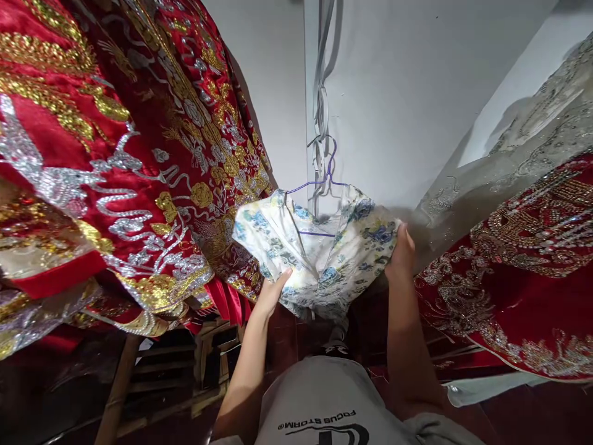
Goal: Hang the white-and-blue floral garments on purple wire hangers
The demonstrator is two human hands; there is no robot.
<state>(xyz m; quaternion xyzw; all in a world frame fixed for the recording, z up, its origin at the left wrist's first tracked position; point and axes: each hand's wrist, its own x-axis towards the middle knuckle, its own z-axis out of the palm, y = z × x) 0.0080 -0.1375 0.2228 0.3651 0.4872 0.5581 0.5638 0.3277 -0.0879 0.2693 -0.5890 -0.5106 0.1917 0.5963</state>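
Note:
A white blouse with blue and yellow flowers hangs in front of me on a purple wire hanger. The hanger's hook is up by a white strap with rings that runs down the wall. My left hand is closed on the blouse's lower left part, its thumb on top of the cloth and its other fingers hidden beneath. At the right sleeve end, my right hand pinches the edge of the fabric. The blouse's neckline is open, with the hanger's lower bar showing inside it.
Red garments with gold and silver embroidery hang close on my left. To the right hang a beaded red garment and a pale sheer one. A wooden slatted frame stands low at left. Behind the blouse is a white wall.

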